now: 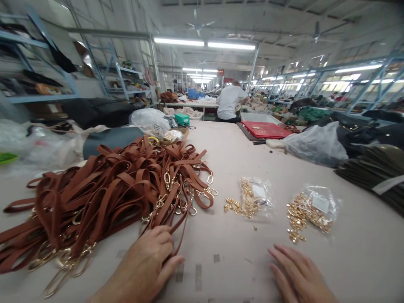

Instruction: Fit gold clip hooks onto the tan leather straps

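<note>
A big heap of brown leather straps [123, 181] with gold-coloured metal rings and clasps lies on the left of the table. At its near edge, my left hand [147, 261] has its fingers curled over strap ends; a thin brown strap [183, 235] runs down to the fingertips. What sits under the palm is hidden. Low on the right, my right hand [295, 271] is open and empty, fingers stretched forward over the tabletop. Beyond it are two clear plastic bags, a left bag [260, 193] and a right bag [322, 204], with small gold metal fittings [295, 216] spilling out.
A pale table [217, 160] stretches ahead. Red sheets [265, 129], a crumpled plastic bag [318, 145] and stacked dark pieces [378, 168] line the right side. A green box [182, 119] stands behind the heap. A person in a light shirt [231, 101] sits farther off.
</note>
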The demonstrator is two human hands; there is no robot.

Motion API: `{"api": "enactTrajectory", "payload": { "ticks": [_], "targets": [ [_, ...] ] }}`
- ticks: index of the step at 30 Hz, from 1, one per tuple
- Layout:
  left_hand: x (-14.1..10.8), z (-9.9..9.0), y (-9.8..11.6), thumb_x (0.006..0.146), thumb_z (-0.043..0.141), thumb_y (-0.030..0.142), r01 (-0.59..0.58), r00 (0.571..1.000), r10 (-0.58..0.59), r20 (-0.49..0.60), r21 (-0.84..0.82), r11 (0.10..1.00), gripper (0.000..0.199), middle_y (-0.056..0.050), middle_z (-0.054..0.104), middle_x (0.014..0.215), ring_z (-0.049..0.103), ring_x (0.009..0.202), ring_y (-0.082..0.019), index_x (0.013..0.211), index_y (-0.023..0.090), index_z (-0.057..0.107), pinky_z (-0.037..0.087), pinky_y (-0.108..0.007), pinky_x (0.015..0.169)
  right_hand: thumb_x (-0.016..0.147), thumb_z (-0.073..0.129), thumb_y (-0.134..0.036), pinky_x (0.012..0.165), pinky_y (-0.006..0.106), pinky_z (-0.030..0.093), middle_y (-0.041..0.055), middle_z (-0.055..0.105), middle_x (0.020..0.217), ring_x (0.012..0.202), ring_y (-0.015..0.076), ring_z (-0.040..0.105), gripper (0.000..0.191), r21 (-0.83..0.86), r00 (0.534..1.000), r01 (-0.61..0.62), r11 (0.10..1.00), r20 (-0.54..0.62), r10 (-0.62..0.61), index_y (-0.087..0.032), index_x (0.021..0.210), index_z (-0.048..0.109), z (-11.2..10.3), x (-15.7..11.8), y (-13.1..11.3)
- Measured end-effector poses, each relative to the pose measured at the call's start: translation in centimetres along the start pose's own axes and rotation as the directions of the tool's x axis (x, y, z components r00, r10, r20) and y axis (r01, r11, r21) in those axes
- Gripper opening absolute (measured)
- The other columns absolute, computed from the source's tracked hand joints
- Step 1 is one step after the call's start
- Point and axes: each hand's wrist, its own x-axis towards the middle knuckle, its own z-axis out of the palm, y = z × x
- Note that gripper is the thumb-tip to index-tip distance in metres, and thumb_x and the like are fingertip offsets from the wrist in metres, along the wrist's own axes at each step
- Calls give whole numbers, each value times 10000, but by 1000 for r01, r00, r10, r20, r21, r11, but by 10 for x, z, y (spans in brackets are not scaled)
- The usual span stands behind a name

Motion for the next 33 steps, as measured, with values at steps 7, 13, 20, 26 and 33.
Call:
{"api": "enactTrajectory", "payload": {
  "ticks": [7, 13, 20, 26, 33],
  "targets": [
    [14, -14, 8, 835, 663, 298, 131, 975, -127, -180, 12, 991, 233, -75, 624, 1048, 537, 1025, -290, 1037, 192, 614, 451, -456, 892, 981, 405, -350, 802, 416, 456, 87, 686, 941, 874, 274, 601, 313, -64, 975, -181, 981, 116, 188, -199, 1037, 673, 41, 59, -17],
    [61, -8, 27, 819, 620, 147, 88, 995, -79, -64, 158, 983, 143, -150, 674, 980, 584, 974, -334, 946, 122, 681, 472, -486, 866, 968, 447, -310, 806, 378, 459, 62, 653, 898, 890, 251, 601, 240, 3, 940, -246, 969, 246, 238, -224, 923, 665, 37, 68, -9],
    [48, -9, 13, 924, 400, 123, 158, 982, -160, -99, -22, 987, 237, -77, 698, 912, 668, 860, -221, 925, 172, 632, 506, -328, 778, 953, 393, -355, 754, 410, 466, 87, 662, 837, 816, 280, 612, 315, -26, 929, -289, 957, 234, 287, -218, 821, 643, 31, 66, -13],
    [20, -14, 40, 953, 376, 236, 142, 986, -162, 29, -646, 750, 390, 15, 695, 873, 630, 568, -85, 1284, 248, 583, 516, -189, 589, 845, 559, -542, 712, 308, 524, 59, 726, 856, 786, 236, 670, 347, 434, 767, -636, 638, 270, 582, -239, 906, 718, 7, 48, -40],
    [12, 26, 86, 970, 440, 313, 59, 998, -27, 53, -845, 532, 353, -9, 680, 1155, 597, 1105, -170, 1275, 284, 614, 469, -310, 993, 761, 764, -422, 586, 238, 535, 23, 688, 634, 597, 162, 648, 227, 806, 636, -592, 25, 448, 628, -208, 827, 725, -17, 30, -110]
  ]
}}
